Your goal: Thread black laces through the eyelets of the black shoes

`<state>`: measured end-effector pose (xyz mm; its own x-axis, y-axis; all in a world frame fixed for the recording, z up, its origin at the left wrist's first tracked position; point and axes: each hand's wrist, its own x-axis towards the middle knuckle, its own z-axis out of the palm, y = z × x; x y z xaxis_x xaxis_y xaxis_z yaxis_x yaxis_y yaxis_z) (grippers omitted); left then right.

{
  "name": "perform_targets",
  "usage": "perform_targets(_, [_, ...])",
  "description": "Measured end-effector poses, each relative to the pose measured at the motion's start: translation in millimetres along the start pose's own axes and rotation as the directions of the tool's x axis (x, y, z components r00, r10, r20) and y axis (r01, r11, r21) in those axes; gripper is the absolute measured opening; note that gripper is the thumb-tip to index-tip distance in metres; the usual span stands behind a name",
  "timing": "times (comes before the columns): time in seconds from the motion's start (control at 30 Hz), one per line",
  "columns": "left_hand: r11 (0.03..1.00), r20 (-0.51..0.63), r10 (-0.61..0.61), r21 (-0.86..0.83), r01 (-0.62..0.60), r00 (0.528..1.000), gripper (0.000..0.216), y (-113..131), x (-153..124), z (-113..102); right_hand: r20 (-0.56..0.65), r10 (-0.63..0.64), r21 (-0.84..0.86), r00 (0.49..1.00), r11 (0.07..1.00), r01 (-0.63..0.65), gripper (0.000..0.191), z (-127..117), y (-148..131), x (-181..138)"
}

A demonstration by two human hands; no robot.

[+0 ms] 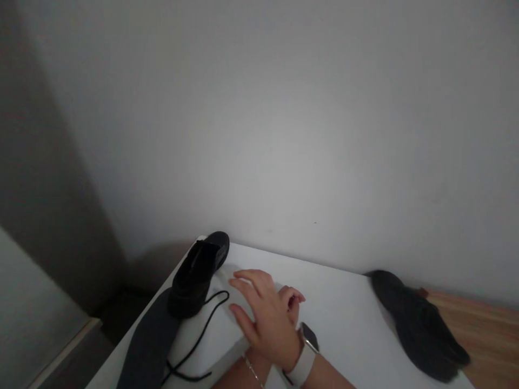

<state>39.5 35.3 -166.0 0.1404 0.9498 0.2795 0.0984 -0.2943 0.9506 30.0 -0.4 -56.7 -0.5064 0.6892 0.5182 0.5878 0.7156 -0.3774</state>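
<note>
My right hand [263, 319], with a watch [305, 351] on a pale strap, lies across my left wrist with its fingers spread and holding nothing. Beneath it my left hand [292, 301] is partly hidden; its visible fingers are loosely curled and nothing shows in them. A thin bracelet [253, 370] circles the left wrist. Left of my hands a black shoe [192, 281] stands on the white table [324, 286]. A loose black shoelace [203, 332] curls beside it. A flat dark grey piece, perhaps an insole [150, 343], lies nearer me, touching the shoe's heel.
Another black shoe [417, 324], slightly blurred, lies at the table's right end. Beyond it is a wood-grained surface [478, 335]. A plain grey wall [284, 135] rises behind the table. On the far left, a pale ledge [65, 351] sits lower than the tabletop.
</note>
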Motion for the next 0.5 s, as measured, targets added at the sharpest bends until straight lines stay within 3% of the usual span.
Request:
perform_targets(0.13, [0.999, 0.040, 0.032, -0.034, -0.031, 0.999, 0.019, -4.1, 1.2, 1.4, -0.248, 0.161, -0.305, 0.955, 0.923, -0.235, 0.032, -66.3, 77.5, -74.1])
perform_targets(0.27, [0.999, 0.054, 0.037, -0.033, -0.036, 0.998, 0.019, -7.4, 2.5, 2.3, -0.413, 0.287, -0.647, 0.865, 0.576, -0.500, 0.040, -142.4, 149.1, -170.7])
perform_targets(0.37, [0.999, 0.057, 0.037, -0.024, -0.036, 0.998, 0.022, -7.4, 2.4, 2.6, -0.464, 0.377, -0.748, 0.802, 0.318, -0.583, 0.050, -189.5, 180.8, -241.4])
perform_targets(0.4, [0.999, 0.059, 0.036, -0.022, -0.035, 0.998, 0.022, -7.1, 2.3, 2.6, -0.448, 0.419, -0.767, 0.790, 0.275, -0.580, 0.051, -200.8, 188.5, -260.9])
perform_targets(0.43, [0.999, 0.062, 0.036, -0.020, -0.034, 0.997, 0.022, -6.8, 2.3, 2.6, -0.418, 0.455, -0.771, 0.786, 0.280, -0.572, 0.049, -209.5, 195.2, -277.3])
perform_targets(0.5, [0.999, 0.070, 0.037, -0.020, -0.035, 0.997, 0.022, -6.5, 2.4, 2.0, -0.332, 0.496, -0.747, 0.802, 0.381, -0.545, 0.042, -219.9, 206.1, -298.7])
